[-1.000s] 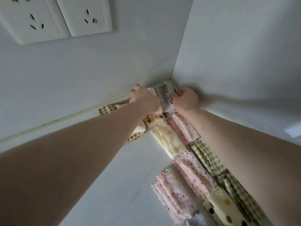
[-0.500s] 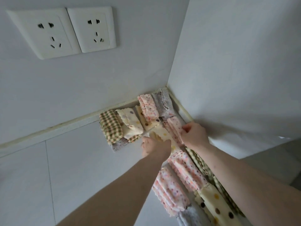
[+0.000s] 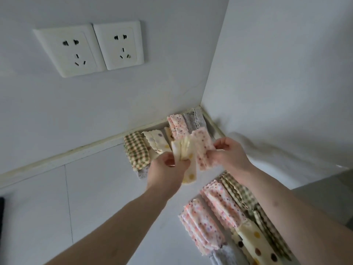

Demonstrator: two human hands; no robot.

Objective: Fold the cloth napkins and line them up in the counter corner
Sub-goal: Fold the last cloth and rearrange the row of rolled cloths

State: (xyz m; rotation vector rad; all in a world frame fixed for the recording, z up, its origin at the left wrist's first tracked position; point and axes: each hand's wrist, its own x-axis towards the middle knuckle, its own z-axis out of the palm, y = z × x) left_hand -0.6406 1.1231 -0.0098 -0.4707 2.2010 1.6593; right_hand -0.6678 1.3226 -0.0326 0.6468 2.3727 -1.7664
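My left hand point(image 3: 169, 170) grips a folded cream napkin with yellow dots point(image 3: 186, 159), lifted off the counter. Beside it my right hand point(image 3: 227, 153) pinches a folded pink floral napkin point(image 3: 202, 148), also raised. Behind them a row of folded napkins lies along the back wall into the corner: a green checked one point(image 3: 136, 148), a cream dotted one point(image 3: 157, 141), a pink floral one point(image 3: 178, 125) and a grey one point(image 3: 193, 119). A second row runs along the right wall toward me, with pink floral point(image 3: 221, 201), checked point(image 3: 238, 190) and cream dotted point(image 3: 256, 243) napkins.
Two white wall sockets point(image 3: 89, 49) sit on the back wall above the white counter point(image 3: 107, 188). The two walls meet at the corner point(image 3: 200, 108). A dark object point(image 3: 1, 217) shows at the left edge.
Both hands drew back from the corner, took hold of a cream and a pink napkin from the right row and lifted them off the counter.
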